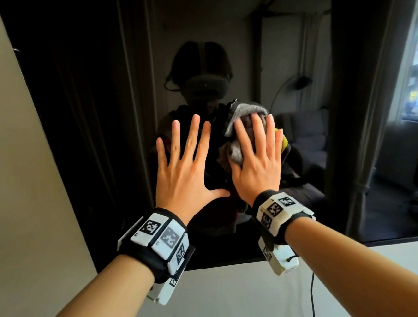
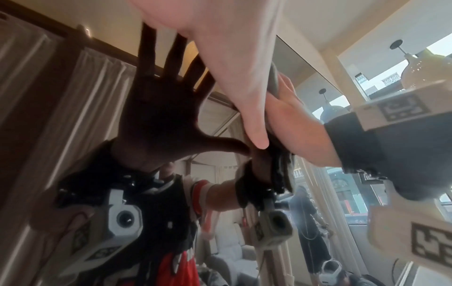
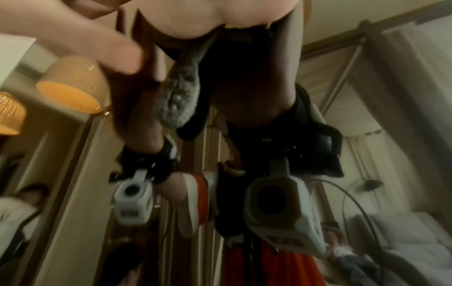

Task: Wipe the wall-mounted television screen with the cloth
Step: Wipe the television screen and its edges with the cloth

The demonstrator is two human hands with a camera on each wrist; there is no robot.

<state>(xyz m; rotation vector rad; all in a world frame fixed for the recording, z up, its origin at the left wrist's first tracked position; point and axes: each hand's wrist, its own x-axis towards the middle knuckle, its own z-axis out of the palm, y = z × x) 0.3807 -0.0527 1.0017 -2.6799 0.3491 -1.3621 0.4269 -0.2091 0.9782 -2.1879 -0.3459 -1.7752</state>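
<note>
The wall-mounted television screen (image 1: 99, 117) is dark and glossy and mirrors the room and me. My left hand (image 1: 186, 165) lies flat on the glass with its fingers spread and holds nothing. Just to its right, my right hand (image 1: 258, 159) presses a crumpled grey cloth (image 1: 236, 151) against the screen with straight fingers; a yellow bit shows at its right edge. The right thumb is hidden. In the right wrist view the grey cloth (image 3: 181, 96) bulges between my palm and the glass. In the left wrist view my left hand (image 2: 220, 48) meets its dark reflection.
A pale wall (image 1: 9, 174) runs along the screen's left edge. Below the television's lower edge (image 1: 359, 242) is a white wall (image 1: 239, 301). A thin black cable (image 1: 312, 297) hangs from my right wrist device. The screen stretches far to the right.
</note>
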